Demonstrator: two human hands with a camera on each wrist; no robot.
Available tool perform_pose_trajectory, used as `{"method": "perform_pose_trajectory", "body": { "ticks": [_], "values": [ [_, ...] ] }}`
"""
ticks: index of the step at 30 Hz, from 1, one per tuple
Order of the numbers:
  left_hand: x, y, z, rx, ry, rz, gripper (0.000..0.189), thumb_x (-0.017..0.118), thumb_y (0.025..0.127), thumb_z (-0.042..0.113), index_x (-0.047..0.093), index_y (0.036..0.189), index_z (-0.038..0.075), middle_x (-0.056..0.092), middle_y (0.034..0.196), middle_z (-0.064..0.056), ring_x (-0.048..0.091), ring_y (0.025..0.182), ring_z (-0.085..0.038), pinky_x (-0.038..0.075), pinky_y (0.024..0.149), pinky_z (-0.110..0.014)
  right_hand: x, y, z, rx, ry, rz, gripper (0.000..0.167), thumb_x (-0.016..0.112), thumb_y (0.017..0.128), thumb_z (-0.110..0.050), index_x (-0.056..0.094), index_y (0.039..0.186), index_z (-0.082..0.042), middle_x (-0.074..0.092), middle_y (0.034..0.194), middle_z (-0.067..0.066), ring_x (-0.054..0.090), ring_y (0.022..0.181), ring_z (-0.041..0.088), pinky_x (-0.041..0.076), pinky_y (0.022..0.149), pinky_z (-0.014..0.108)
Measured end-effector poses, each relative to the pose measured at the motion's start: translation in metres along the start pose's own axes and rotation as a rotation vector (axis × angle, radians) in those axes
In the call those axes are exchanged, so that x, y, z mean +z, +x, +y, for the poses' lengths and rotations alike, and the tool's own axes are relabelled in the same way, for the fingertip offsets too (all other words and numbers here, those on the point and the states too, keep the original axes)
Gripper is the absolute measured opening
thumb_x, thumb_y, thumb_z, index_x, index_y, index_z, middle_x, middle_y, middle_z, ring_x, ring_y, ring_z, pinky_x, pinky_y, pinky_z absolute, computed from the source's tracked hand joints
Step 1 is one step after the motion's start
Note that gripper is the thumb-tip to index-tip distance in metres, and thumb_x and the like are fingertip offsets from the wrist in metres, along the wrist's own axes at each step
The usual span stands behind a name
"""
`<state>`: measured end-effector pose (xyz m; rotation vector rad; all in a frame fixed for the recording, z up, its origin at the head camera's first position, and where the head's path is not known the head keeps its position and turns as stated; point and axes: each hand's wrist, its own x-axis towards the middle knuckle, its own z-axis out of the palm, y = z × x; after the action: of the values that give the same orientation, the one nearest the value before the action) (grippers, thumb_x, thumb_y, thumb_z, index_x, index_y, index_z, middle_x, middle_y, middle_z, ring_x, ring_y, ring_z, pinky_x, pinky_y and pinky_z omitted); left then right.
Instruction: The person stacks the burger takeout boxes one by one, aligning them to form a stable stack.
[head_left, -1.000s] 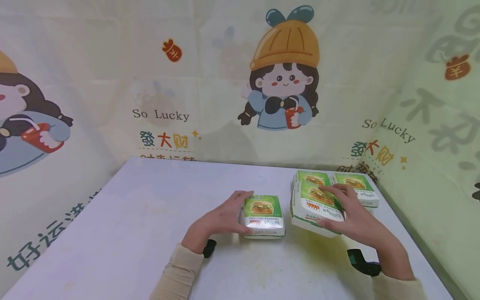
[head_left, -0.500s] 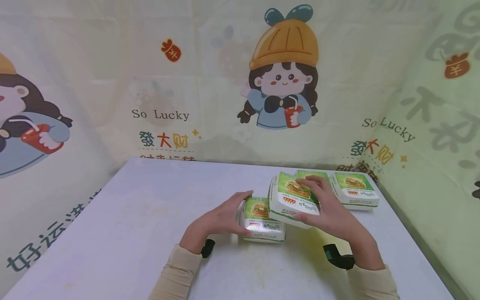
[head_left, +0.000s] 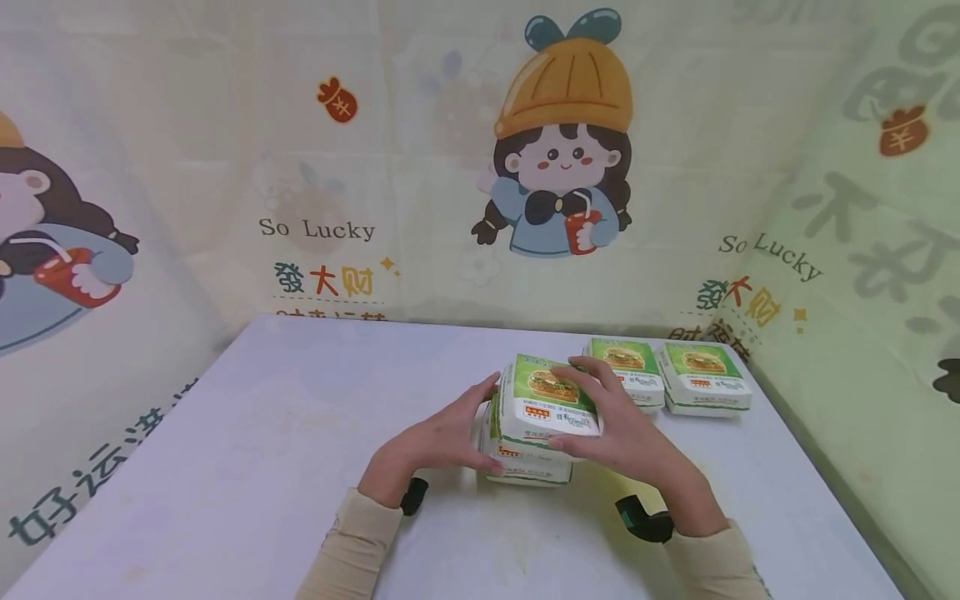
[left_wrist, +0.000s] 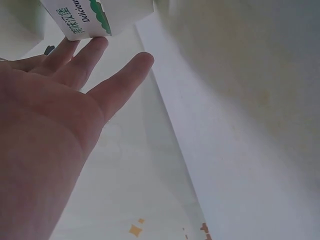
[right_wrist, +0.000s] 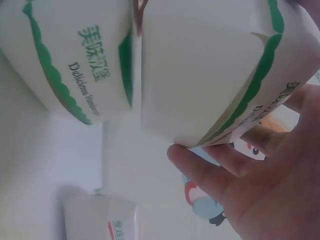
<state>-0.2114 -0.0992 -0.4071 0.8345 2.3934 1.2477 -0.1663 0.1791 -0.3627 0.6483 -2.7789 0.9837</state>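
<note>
My right hand (head_left: 622, 433) grips a burger box (head_left: 551, 400), white with a green top and a burger picture, thumb at the front and fingers at the back. That box is tilted and sits close over a second burger box (head_left: 531, 473), hiding most of its top. Around the left side of this lower box, my left hand (head_left: 433, 437) holds on with thumb in front and fingers behind. In the right wrist view the held box's pale underside (right_wrist: 195, 75) shows, with fingertips along its edge. Fingertips touch a printed box side (left_wrist: 82, 20) in the left wrist view.
Two similar burger boxes, a nearer-to-centre one (head_left: 628, 360) and a far-right one (head_left: 705, 375), stand side by side at the back right of the white table (head_left: 300, 467). A printed cloth backdrop (head_left: 420, 167) rises behind the table and along both sides.
My right hand has carried its burger box leftward from in front of the back-right boxes to above the lower box. My left hand has stayed at the lower box.
</note>
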Motion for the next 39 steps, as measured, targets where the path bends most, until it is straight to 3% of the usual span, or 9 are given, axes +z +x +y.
{"method": "perform_pose_trajectory", "body": {
  "ticks": [6, 14, 21, 27, 32, 39],
  "values": [
    [-0.001, 0.001, 0.001, 0.028, -0.025, 0.002, 0.124, 0.092, 0.066, 0.029, 0.011, 0.159, 0.025, 0.034, 0.156, 0.005, 0.032, 0.145, -0.015, 0.029, 0.120, -0.046, 0.006, 0.000, -0.003, -0.019, 0.008, -0.003, 0.080, 0.079, 0.075, -0.056, 0.044, 0.145, -0.039, 0.025, 0.158, -0.001, 0.036, 0.136, 0.031, 0.046, 0.098, 0.054],
    [0.001, -0.001, -0.004, 0.022, -0.041, 0.018, 0.122, 0.093, 0.064, 0.031, 0.013, 0.156, 0.035, 0.036, 0.152, 0.016, 0.033, 0.143, -0.011, 0.030, 0.120, -0.046, 0.014, 0.002, -0.005, -0.049, -0.014, -0.002, 0.079, 0.077, 0.075, -0.061, 0.043, 0.144, -0.041, 0.023, 0.159, -0.003, 0.032, 0.139, 0.030, 0.044, 0.101, 0.056],
    [-0.004, -0.003, 0.003, -0.012, 0.020, 0.031, 0.132, 0.093, 0.062, 0.036, 0.006, 0.160, 0.025, 0.032, 0.157, 0.009, 0.029, 0.147, -0.012, 0.027, 0.122, -0.046, 0.015, 0.003, -0.006, -0.058, -0.041, -0.001, 0.080, 0.076, 0.076, -0.062, 0.042, 0.145, -0.040, 0.021, 0.161, -0.002, 0.027, 0.142, 0.029, 0.042, 0.104, 0.059],
    [-0.010, -0.007, 0.011, -0.042, 0.043, 0.033, 0.135, 0.094, 0.061, 0.041, 0.003, 0.160, 0.026, 0.029, 0.160, 0.007, 0.027, 0.148, -0.014, 0.026, 0.122, -0.048, 0.016, 0.002, -0.008, -0.072, -0.061, 0.008, 0.080, 0.076, 0.076, -0.062, 0.043, 0.145, -0.039, 0.023, 0.160, -0.001, 0.028, 0.142, 0.028, 0.042, 0.104, 0.058],
    [-0.010, -0.009, 0.011, -0.021, 0.045, 0.024, 0.137, 0.094, 0.060, 0.040, 0.002, 0.160, 0.025, 0.025, 0.161, 0.006, 0.026, 0.148, -0.014, 0.026, 0.122, -0.047, 0.018, 0.002, -0.011, -0.092, -0.053, 0.010, 0.078, 0.077, 0.077, -0.059, 0.044, 0.144, -0.037, 0.026, 0.159, 0.001, 0.030, 0.141, 0.027, 0.042, 0.104, 0.056],
    [-0.012, -0.010, 0.014, 0.039, 0.023, 0.048, 0.133, 0.093, 0.062, 0.039, 0.001, 0.159, 0.034, 0.013, 0.163, 0.010, 0.019, 0.150, -0.013, 0.028, 0.121, -0.049, 0.017, 0.003, -0.011, -0.076, -0.066, 0.002, 0.079, 0.076, 0.078, -0.058, 0.042, 0.146, -0.037, 0.024, 0.159, 0.000, 0.029, 0.141, 0.027, 0.043, 0.103, 0.056]
  ]
}}
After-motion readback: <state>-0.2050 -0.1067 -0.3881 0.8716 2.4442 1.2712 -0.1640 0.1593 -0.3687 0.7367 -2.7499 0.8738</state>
